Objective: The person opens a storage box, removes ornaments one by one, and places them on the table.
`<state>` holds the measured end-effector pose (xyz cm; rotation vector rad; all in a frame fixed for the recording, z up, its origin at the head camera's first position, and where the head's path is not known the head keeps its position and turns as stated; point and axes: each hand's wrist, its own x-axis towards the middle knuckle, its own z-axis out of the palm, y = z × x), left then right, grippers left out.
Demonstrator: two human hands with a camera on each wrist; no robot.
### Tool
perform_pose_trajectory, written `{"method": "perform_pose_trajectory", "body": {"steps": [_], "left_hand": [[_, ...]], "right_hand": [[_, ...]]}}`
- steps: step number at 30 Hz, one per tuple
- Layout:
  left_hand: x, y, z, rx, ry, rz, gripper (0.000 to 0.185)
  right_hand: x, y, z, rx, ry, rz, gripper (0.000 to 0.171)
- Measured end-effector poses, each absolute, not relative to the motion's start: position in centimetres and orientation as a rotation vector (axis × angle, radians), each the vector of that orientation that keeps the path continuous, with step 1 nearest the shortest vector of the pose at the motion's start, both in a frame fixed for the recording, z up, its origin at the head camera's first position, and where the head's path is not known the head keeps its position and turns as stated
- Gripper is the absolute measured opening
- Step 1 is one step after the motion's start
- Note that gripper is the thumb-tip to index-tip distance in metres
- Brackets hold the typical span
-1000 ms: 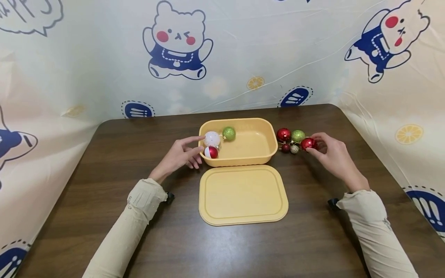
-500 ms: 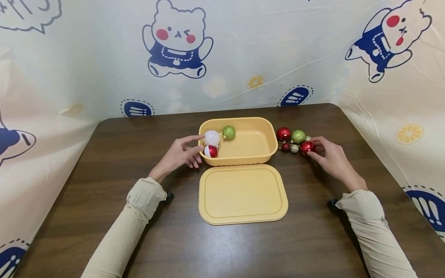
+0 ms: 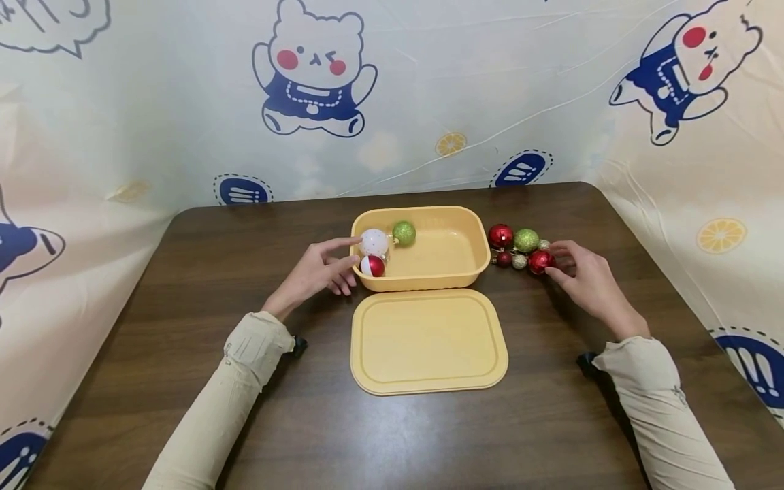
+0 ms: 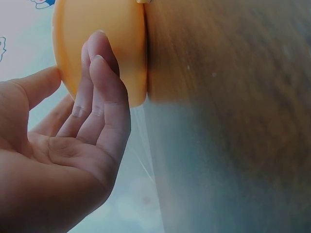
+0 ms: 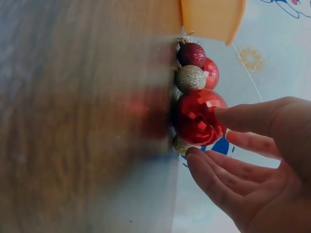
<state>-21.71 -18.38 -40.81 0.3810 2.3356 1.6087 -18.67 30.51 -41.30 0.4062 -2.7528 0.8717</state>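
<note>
In the head view my left hand [image 3: 321,270] rests its fingertips at the left rim of a yellow plastic box [image 3: 468,269], fingers loosely extended. The left wrist view shows the thumb touching the box wall [image 4: 133,58]. My right hand [image 3: 584,279] is beside a shiny red Christmas ball [image 3: 540,262] on the table. Its thumb touches or nearly touches that ball, with the other fingers spread loosely around the near side, as the right wrist view shows. Inside the box lie a white ball [image 3: 374,243], a red-and-white ball [image 3: 372,266] and a glittery green ball [image 3: 404,233].
Right of the box sit another red ball [image 3: 501,235], a green ball [image 3: 526,240], a small dark red ball [image 3: 504,259] and two small pale glittery balls [image 3: 519,261]. A yellow lid [image 3: 429,342] lies flat before the box on the brown table [image 3: 392,442].
The red ball by my right hand has come down slightly toward me and left, onto the table against the others, uncovering a small pale ball. My right thumb has drawn back a little. The left hand stays.
</note>
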Motion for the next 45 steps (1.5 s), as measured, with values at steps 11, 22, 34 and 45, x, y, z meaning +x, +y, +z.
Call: {"method": "perform_pose_trajectory", "body": {"steps": [11, 22, 34, 45], "left_hand": [[-21.6, -18.5, -40.9, 0.374, 2.341, 1.603, 0.048], [-21.4, -18.7, -40.7, 0.371, 2.339, 1.613, 0.048], [-21.5, -18.5, -40.5, 0.385, 2.335, 1.617, 0.047], [-21.5, -18.4, -40.6, 0.389, 2.321, 1.626, 0.048]], "right_hand": [[-18.6, 30.2, -41.1, 0.412, -2.738, 0.862, 0.039], [-18.6, 29.8, -41.3, 0.443, -2.775, 0.836, 0.011], [-18.5, 29.6, -40.8, 0.431, -2.81, 0.852, 0.018], [-18.8, 27.0, -38.3, 0.482, -2.764, 0.825, 0.016]]}}
